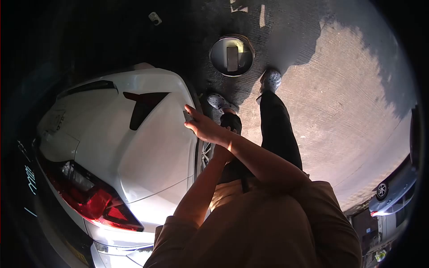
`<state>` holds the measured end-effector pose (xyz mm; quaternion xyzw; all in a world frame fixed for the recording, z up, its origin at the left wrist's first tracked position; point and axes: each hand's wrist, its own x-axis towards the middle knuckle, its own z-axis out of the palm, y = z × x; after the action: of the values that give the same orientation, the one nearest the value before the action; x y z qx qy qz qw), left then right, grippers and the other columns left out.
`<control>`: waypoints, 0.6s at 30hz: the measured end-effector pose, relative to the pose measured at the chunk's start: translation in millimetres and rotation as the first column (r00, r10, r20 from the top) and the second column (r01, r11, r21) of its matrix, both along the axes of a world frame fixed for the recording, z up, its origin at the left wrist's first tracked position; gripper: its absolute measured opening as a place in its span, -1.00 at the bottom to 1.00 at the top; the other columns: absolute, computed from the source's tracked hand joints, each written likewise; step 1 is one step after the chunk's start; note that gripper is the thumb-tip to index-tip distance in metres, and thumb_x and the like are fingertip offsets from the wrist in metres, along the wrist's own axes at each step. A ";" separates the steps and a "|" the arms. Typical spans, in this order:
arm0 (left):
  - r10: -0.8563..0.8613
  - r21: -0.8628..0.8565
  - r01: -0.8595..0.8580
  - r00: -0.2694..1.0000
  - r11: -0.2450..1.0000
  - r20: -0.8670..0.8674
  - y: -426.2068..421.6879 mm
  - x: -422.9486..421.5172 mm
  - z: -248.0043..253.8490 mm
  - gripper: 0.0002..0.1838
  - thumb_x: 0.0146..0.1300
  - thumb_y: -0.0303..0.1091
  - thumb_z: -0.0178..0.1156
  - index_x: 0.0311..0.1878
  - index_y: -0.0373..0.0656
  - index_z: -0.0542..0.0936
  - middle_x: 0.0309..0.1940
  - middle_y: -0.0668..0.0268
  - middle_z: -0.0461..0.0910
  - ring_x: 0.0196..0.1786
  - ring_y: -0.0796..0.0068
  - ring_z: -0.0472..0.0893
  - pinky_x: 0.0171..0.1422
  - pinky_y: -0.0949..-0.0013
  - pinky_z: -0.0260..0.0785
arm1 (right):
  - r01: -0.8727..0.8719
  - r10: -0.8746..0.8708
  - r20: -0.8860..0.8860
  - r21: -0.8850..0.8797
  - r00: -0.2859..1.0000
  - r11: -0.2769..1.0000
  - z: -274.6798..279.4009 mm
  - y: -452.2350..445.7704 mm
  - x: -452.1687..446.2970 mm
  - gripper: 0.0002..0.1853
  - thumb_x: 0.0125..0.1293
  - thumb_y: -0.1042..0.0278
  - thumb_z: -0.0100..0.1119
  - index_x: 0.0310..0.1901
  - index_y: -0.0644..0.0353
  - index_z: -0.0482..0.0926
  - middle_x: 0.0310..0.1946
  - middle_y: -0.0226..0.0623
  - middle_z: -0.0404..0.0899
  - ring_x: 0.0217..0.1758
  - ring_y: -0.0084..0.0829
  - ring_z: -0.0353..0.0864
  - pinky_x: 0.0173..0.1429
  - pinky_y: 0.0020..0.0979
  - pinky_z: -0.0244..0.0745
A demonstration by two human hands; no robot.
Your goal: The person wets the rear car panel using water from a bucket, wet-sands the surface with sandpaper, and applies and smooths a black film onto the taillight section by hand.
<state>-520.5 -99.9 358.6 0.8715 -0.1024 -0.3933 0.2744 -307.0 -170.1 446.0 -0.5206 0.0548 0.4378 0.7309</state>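
My right hand [206,128] reaches across to the left, beside the rear side of a white car [156,147]. Its fingers are closed on a small flat grey piece [188,116], whose kind I cannot make out. My left hand [227,151] is mostly hidden beneath the right forearm where the arms cross. Only a few of its fingertips show past the right wrist, so its grip is unclear.
A round bucket [215,66] with a dark rectangular object [232,59] stands on the ridged ground ahead of my feet. The car's red tail light [96,198] is at lower left. A blue-grey car [393,192] is at far right. A small pale item [155,18] lies at the top.
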 end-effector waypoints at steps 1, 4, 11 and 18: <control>-0.187 0.161 0.144 0.937 0.976 0.294 10.6 -15.6 -13.3 -0.23 0.40 0.08 0.15 0.54 -0.16 0.32 0.53 -0.12 0.26 0.58 -0.11 0.23 0.62 -0.09 0.07 | 0.053 -0.049 0.095 -0.044 0.994 0.998 -0.1 19.1 -7.0 -0.28 0.56 0.29 0.05 0.57 0.45 -0.01 0.53 0.23 0.19 0.57 -0.03 0.29 0.64 -0.23 0.15; -0.233 0.281 0.194 0.966 0.940 0.111 29.7 -27.0 -4.8 -0.16 0.46 0.25 0.03 0.56 -0.21 0.29 0.56 -0.07 0.24 0.64 -0.03 0.13 0.69 0.00 -0.04 | 0.010 0.116 0.315 -0.370 0.942 0.929 -14.2 71.5 -24.7 -0.29 0.62 0.20 -0.01 0.60 0.34 -0.06 0.58 0.20 0.09 0.64 -0.06 0.19 0.64 -0.31 0.16; -0.032 0.222 0.040 0.999 0.974 -0.038 49.8 -53.6 -7.7 -0.21 0.43 0.11 0.16 0.50 -0.33 0.33 0.53 -0.17 0.24 0.61 -0.17 0.13 0.66 -0.11 0.01 | 0.348 -0.312 0.207 -0.169 0.927 0.922 27.2 140.9 -74.9 -0.25 0.65 0.15 -0.09 0.60 0.41 -0.18 0.66 0.20 -0.26 0.75 0.09 -0.29 0.75 -0.03 -0.21; -0.043 0.186 0.043 0.999 0.982 -0.004 58.9 -62.8 -14.1 -0.22 0.44 0.04 0.16 0.52 -0.34 0.29 0.52 -0.20 0.23 0.60 -0.20 0.14 0.67 -0.11 0.00 | 0.346 -0.335 0.087 -0.242 0.938 0.906 -18.2 141.8 -43.9 -0.23 0.66 -0.06 -0.22 0.61 0.37 -0.10 0.68 0.10 -0.25 0.75 -0.03 -0.27 0.77 -0.08 -0.22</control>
<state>-583.4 -41.0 344.5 0.8910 -0.0842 -0.4068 0.1831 -351.0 -28.3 427.8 -0.6016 0.1843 0.2813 0.7245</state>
